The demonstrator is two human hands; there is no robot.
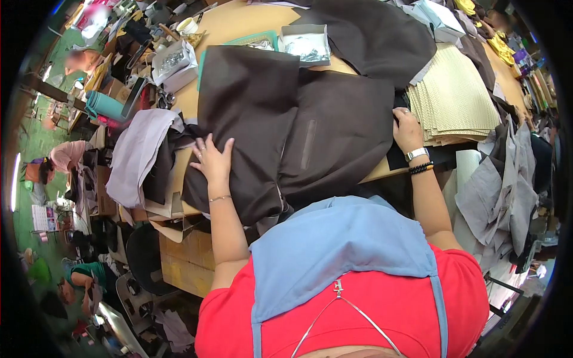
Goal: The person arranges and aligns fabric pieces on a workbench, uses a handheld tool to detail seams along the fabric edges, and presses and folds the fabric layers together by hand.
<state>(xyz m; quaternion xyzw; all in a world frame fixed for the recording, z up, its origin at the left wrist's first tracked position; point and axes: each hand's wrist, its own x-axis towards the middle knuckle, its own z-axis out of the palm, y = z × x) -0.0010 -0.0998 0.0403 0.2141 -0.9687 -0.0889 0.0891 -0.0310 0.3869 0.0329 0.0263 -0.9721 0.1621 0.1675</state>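
Two dark brown fabric pieces [250, 107] lie side by side over the table in front of me, their inner edges meeting near the middle. The right-hand fabric piece [346, 125] has a narrow, slit-like strip [308, 144] on it, set almost upright. My left hand [213, 160] rests on the left piece near its outer edge, fingers spread. At the outer edge of the right piece, my right hand [407, 128] has its fingers curled and pressed together on the fabric's border. Part of its grip is hidden.
Pale yellow quilted sheets [450, 98] are stacked to the right. More dark fabric [382, 36] lies at the back. Boxes of small metal parts [304, 45] stand behind the work. Grey-lilac cloth [140, 149] hangs at the left, grey cloth [501, 191] at the right. Co-workers sit far left.
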